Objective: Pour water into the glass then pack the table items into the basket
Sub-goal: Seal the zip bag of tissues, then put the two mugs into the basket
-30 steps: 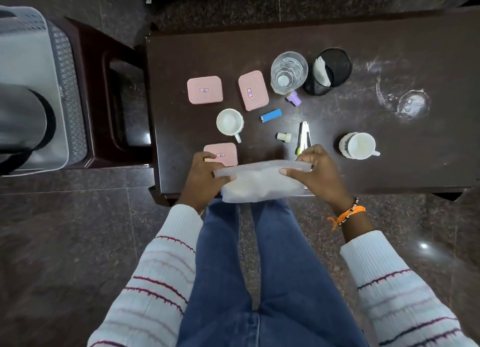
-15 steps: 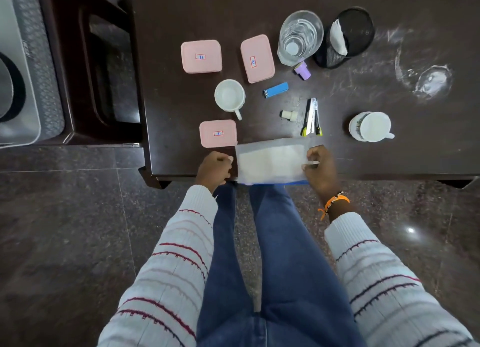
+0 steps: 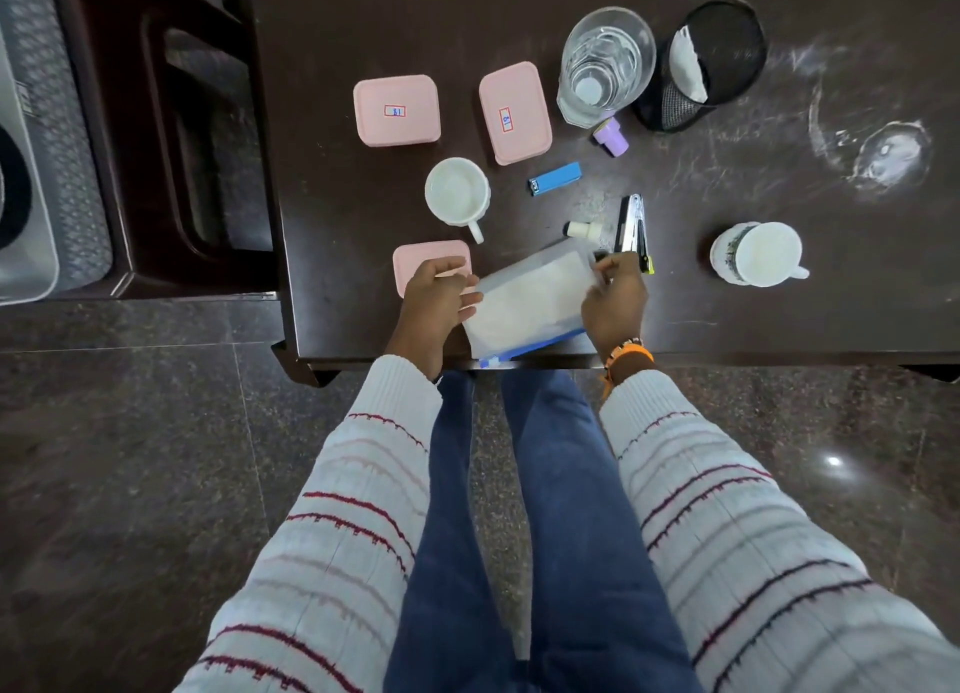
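Observation:
A translucent white zip pouch [image 3: 527, 297] with a blue edge lies tilted at the near edge of the dark table [image 3: 779, 318]. My left hand [image 3: 436, 295] holds its left end and my right hand [image 3: 613, 303] pinches its right corner. The glass [image 3: 605, 63] with water in it stands at the back. Around it lie three pink boxes [image 3: 397, 110], [image 3: 514, 113], [image 3: 428, 261], a white cup [image 3: 457, 193], a patterned mug [image 3: 756, 253], a blue lighter [image 3: 555, 178], a stapler [image 3: 632, 225], a small white bottle [image 3: 582, 229] and a purple cap [image 3: 610, 137]. The grey basket [image 3: 47, 173] stands at the far left.
A black mesh pen cup [image 3: 711, 63] with white paper inside stands beside the glass. A wet ring and puddle [image 3: 883, 152] mark the table's right side. The basket rests on a dark wooden stool [image 3: 171, 147] left of the table. My legs are under the table edge.
The pouch has gone from held up off the table to lying on its near edge, now turned at an angle. My left hand moved up over the near pink box.

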A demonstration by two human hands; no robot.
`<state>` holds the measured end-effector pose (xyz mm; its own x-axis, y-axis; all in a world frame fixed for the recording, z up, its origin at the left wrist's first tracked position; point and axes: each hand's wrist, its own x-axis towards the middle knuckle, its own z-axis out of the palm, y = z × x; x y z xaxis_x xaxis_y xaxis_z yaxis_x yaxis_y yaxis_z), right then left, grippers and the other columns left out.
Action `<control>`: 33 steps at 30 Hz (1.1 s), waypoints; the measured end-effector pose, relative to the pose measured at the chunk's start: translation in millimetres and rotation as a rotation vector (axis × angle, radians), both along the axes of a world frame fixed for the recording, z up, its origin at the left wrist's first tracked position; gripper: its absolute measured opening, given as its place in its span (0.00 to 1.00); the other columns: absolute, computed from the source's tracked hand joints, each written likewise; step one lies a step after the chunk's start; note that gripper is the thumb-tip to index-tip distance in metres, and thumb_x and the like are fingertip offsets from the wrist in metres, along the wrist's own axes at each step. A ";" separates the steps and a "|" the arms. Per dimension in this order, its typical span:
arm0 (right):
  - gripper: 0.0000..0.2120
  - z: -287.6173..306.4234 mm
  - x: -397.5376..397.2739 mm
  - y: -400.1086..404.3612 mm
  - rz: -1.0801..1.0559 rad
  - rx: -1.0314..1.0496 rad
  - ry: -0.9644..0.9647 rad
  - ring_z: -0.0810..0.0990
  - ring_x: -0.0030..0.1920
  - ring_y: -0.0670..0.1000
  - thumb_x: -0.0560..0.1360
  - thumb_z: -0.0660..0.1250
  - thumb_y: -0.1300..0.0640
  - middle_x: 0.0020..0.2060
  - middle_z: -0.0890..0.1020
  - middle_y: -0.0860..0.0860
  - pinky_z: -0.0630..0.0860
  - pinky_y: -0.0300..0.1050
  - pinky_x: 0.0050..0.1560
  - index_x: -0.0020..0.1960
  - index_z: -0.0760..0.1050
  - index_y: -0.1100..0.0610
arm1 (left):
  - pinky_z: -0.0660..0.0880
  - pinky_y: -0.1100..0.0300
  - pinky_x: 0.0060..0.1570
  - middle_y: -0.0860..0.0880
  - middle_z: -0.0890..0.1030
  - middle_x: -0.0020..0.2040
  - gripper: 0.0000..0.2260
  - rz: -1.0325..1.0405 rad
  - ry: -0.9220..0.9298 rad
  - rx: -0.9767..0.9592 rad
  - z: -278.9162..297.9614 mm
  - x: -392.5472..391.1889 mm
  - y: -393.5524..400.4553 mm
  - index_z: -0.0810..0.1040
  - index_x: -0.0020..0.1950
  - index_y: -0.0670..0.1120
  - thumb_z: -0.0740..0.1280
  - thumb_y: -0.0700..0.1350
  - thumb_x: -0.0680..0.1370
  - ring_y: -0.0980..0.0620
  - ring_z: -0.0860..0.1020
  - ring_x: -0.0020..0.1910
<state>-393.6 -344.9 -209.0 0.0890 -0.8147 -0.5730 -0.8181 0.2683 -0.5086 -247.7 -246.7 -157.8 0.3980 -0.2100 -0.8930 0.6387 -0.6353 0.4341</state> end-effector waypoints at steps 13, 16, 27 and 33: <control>0.11 2.0 7.4 -9.6 0.319 -0.168 -0.016 0.72 0.58 0.61 0.70 0.66 0.67 0.57 0.75 0.60 0.67 0.41 0.58 0.52 0.76 0.62 | 0.71 0.68 0.27 0.49 0.75 0.30 0.09 0.038 -0.033 0.198 -19.4 20.9 -47.9 0.76 0.38 0.44 0.69 0.46 0.76 0.57 0.71 0.27; 0.10 2.5 6.5 -3.0 0.299 -0.167 -0.025 0.71 0.59 0.58 0.71 0.64 0.67 0.57 0.76 0.58 0.63 0.36 0.55 0.51 0.77 0.60 | 0.67 0.69 0.23 0.50 0.73 0.30 0.09 0.057 0.014 0.195 -27.1 19.4 -53.4 0.75 0.36 0.45 0.70 0.43 0.75 0.57 0.68 0.26; 0.07 27.4 -20.2 -15.2 -0.035 -0.243 -0.159 0.78 0.45 0.57 0.71 0.62 0.69 0.46 0.78 0.60 0.73 0.43 0.47 0.45 0.78 0.63 | 0.67 0.73 0.24 0.50 0.74 0.30 0.12 -0.217 -0.198 0.035 -5.5 -19.9 -56.1 0.79 0.38 0.47 0.62 0.40 0.79 0.59 0.70 0.26; 0.09 43.5 -68.3 -36.3 -0.302 -0.402 -0.012 0.78 0.45 0.60 0.72 0.60 0.68 0.46 0.80 0.61 0.70 0.47 0.48 0.50 0.75 0.64 | 0.67 0.70 0.23 0.49 0.72 0.26 0.10 -0.368 -0.160 -0.075 13.4 -75.8 -60.4 0.79 0.35 0.41 0.66 0.39 0.76 0.61 0.67 0.19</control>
<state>-461.9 -381.2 -165.5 -0.1803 -0.9611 -0.2092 -0.7276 0.2735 -0.6291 -323.5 -307.0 -144.4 0.4167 -0.4261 -0.8030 0.2956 -0.7718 0.5629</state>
